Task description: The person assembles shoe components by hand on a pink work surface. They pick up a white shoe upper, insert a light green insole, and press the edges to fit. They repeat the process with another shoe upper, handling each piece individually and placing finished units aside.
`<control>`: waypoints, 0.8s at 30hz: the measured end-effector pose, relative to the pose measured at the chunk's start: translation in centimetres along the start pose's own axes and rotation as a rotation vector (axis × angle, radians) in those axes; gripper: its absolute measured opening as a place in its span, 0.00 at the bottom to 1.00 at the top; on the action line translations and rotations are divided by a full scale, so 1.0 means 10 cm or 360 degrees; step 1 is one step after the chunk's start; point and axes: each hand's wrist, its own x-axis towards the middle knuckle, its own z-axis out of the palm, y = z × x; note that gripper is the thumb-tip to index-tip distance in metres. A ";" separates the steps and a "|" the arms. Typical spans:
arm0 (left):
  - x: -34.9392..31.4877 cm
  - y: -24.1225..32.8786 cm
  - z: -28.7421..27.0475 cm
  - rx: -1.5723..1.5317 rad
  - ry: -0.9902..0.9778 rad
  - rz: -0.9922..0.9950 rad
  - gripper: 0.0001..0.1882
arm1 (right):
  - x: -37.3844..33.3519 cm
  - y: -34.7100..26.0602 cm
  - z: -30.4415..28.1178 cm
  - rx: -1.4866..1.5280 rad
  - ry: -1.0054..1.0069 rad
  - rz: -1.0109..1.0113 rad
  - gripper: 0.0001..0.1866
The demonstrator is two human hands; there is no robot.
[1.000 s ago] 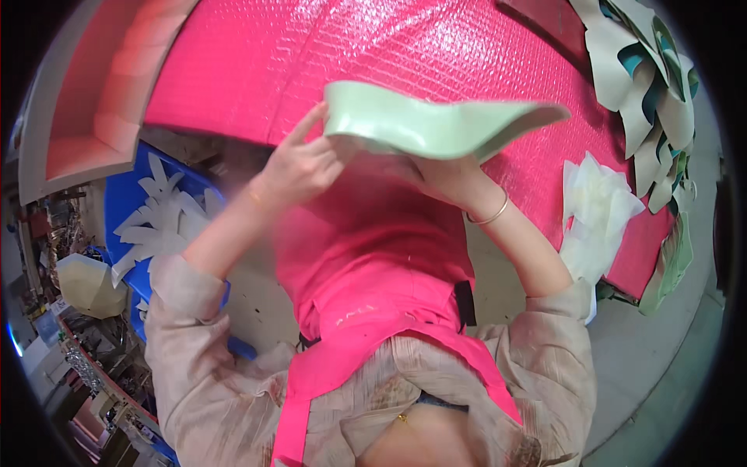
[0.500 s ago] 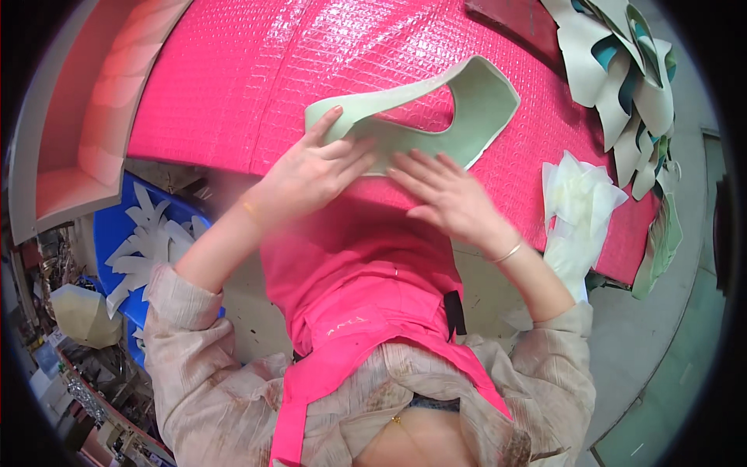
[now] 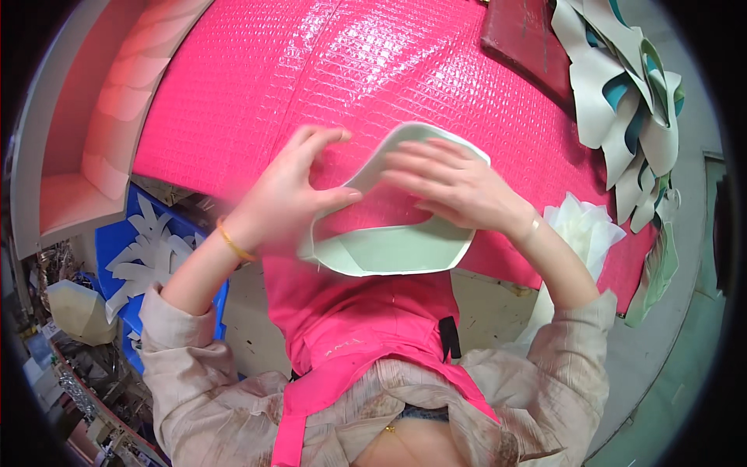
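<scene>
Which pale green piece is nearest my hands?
The looped pale green piece, partly covered by your right hand, at the near edge of the pink table; other pale green material hangs along the table's right side.

left hand (image 3: 288, 187): blurred | green piece (image 3: 397, 251): partly hidden behind right hand (image 3: 471, 191)

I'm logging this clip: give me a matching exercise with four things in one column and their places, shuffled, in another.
Things:
1. Pale green curved piece
2. Blue bin
3. Dark red board
4. Yellow band

Places:
A. Round the wrist of the left hand
B. At the far right of the pink table
C. Partly covered, in this view, by the right hand
D. Left of the pink table, holding white strips

Pairs: 1-C, 2-D, 3-B, 4-A
</scene>
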 end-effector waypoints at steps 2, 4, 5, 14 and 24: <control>0.13 -0.14 -0.12 -0.0142 -0.0458 -0.0495 0.13 | 0.21 0.03 0.16 0.0072 -0.0067 -0.0055 0.32; 0.20 -0.18 -0.28 0.0255 -0.0681 -0.0635 0.13 | 0.26 0.14 0.28 0.0178 -0.0133 0.0025 0.32; 0.19 -0.19 -0.32 0.0155 -0.0678 -0.0789 0.13 | 0.29 0.15 0.30 0.0201 -0.0143 0.0062 0.31; 0.27 -0.27 -0.46 -0.0092 -0.0918 -0.0936 0.14 | 0.37 0.11 0.33 0.0169 -0.0155 0.0154 0.30; 0.30 -0.35 -0.53 0.0593 -0.0894 -0.0667 0.18 | 1.04 0.04 0.48 0.0177 0.0356 0.0040 0.12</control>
